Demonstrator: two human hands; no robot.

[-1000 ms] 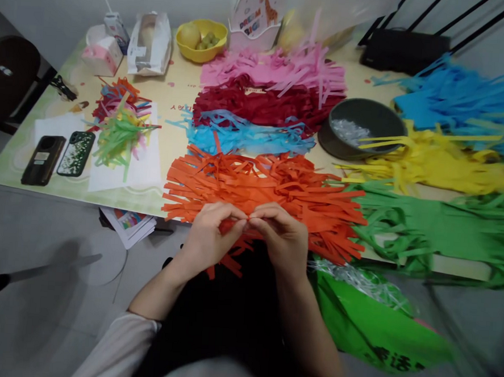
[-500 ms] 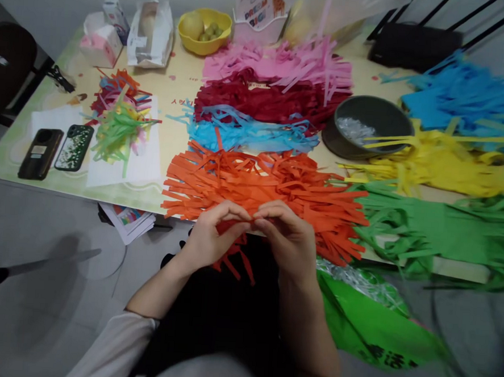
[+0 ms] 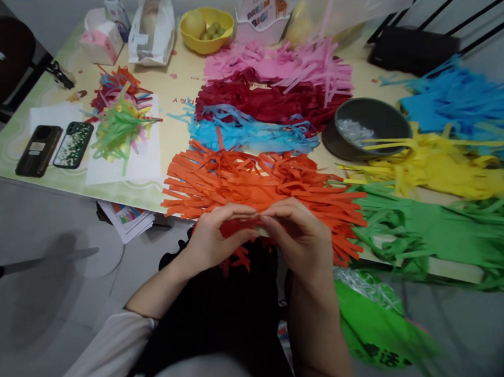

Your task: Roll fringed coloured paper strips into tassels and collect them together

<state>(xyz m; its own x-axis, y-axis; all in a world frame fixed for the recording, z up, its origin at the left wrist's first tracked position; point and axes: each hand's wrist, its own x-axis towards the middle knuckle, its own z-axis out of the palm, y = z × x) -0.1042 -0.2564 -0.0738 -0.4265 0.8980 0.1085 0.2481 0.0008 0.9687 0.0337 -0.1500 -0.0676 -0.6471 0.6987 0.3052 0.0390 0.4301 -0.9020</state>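
At the table's front edge, my left hand (image 3: 210, 237) and my right hand (image 3: 306, 243) meet fingertip to fingertip. Both pinch a piece of orange fringe; red-orange material shows inside the curl of my left hand, and a few orange strips (image 3: 237, 260) dangle below it. The exact spot between the fingertips is small and blurred. Just beyond lies a wide pile of orange fringe (image 3: 244, 182), its cut strips splayed left and right. Behind it are rows of light blue fringe (image 3: 255, 133), dark red fringe (image 3: 266, 103) and pink fringe (image 3: 272, 67).
On the right are a dark round bowl (image 3: 339, 151) with clear bits, blue fringe (image 3: 466, 99), yellow fringe (image 3: 453, 166) and green fringe (image 3: 449, 232). A green bag (image 3: 372, 321) hangs below. Two phones (image 3: 38, 151), multicoloured tassels (image 3: 121, 123) and a yellow fruit bowl (image 3: 206, 44) occupy the left.
My right hand has shifted slightly right and its fingers arch more. The orange strips hanging below my hands have risen a little. The view has moved slightly.
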